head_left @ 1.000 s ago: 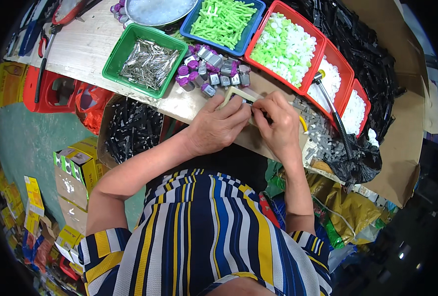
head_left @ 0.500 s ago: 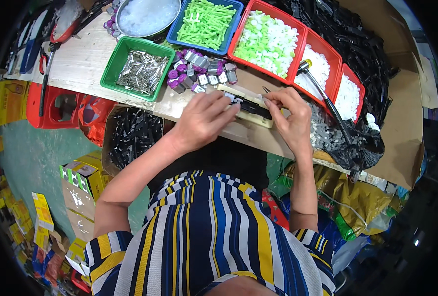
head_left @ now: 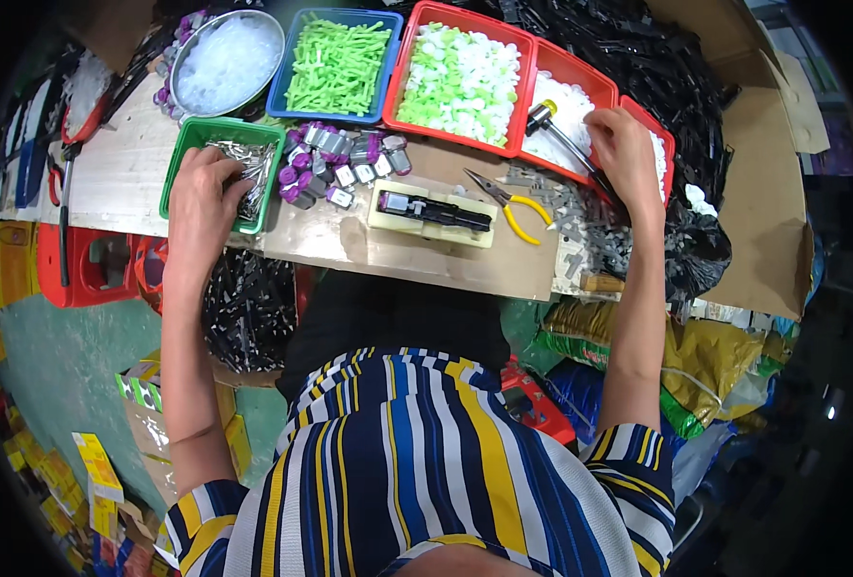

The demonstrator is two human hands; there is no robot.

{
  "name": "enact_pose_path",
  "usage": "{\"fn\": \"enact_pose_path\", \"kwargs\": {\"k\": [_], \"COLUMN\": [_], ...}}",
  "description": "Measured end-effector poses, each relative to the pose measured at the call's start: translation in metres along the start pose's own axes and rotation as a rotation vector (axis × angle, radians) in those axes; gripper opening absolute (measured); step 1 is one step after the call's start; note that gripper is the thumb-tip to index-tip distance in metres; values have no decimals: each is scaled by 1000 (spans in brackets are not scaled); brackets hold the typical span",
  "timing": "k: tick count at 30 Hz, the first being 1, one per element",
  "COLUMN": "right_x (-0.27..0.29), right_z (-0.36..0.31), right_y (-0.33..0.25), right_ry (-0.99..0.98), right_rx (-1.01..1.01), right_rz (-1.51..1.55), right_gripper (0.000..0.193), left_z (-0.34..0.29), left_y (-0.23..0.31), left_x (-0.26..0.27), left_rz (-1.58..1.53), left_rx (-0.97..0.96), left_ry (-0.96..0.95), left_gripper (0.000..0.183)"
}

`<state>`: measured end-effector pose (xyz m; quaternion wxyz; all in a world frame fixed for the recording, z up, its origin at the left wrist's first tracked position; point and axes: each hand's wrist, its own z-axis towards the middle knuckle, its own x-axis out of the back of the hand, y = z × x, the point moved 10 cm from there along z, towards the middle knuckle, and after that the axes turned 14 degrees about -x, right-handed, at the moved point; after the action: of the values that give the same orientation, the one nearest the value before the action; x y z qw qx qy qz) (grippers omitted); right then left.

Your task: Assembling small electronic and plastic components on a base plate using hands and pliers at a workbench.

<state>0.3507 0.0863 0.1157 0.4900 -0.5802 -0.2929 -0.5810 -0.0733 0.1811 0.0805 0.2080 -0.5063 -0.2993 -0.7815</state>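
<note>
My left hand (head_left: pixel 203 192) reaches into the green bin (head_left: pixel 169 173) of thin metal pins (head_left: pixel 250 200), its fingers curled together among them. What it pinches is hidden. My right hand (head_left: pixel 627 159) is at the red bins on the right, fingertips bent down and together by the white small parts (head_left: pixel 563 101); I cannot make out what they hold. Between my hands, a cream block fixture (head_left: pixel 388 219) lies on the bench, with a long black part (head_left: pixel 451 213) with a grey end seated in it. Neither hand touches it. Yellow-handled pliers (head_left: pixel 518 213) lie right of the fixture.
A hammer (head_left: pixel 569 142) rests across the red bins. Purple-and-grey pieces (head_left: pixel 335 159) are heaped behind the fixture. Farther back stand a blue bin of green sticks (head_left: pixel 340 67), a red bin of green-and-white caps (head_left: pixel 460 82) and a metal bowl (head_left: pixel 229 62). Black parts (head_left: pixel 628 58) pile up at right.
Both hands have left the fixture: the left moved left into the pin bin, the right moved right and up to the red bins. The fixture and pliers now show uncovered. The view has shifted.
</note>
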Motion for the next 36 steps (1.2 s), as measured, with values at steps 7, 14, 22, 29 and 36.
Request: {"fn": "enact_pose_path", "kwargs": {"k": [7, 14, 22, 29, 36], "right_x": [-39, -22, -25, -53, -84], "right_z": [31, 30, -20, -70, -101], "right_y": [-2, -5, -28, -92, -130], "right_ry": [-123, -80, -218, -322, -417], "right_rx": [66, 70, -212, -295, -294], "right_rz": [-90, -56, 847, 1271, 1386], "right_gripper": [16, 18, 15, 12, 9], "left_z": [2, 3, -4, -4, 0], "left_y": [-8, -1, 13, 78, 146], "left_x": [-2, 17, 32, 38, 13], "left_rz": [-17, -102, -130, -314, -397], "left_rx": [-5, 31, 47, -131, -274], "left_ry": [35, 185, 352, 608, 646], "left_gripper": [9, 7, 6, 11, 17]}}
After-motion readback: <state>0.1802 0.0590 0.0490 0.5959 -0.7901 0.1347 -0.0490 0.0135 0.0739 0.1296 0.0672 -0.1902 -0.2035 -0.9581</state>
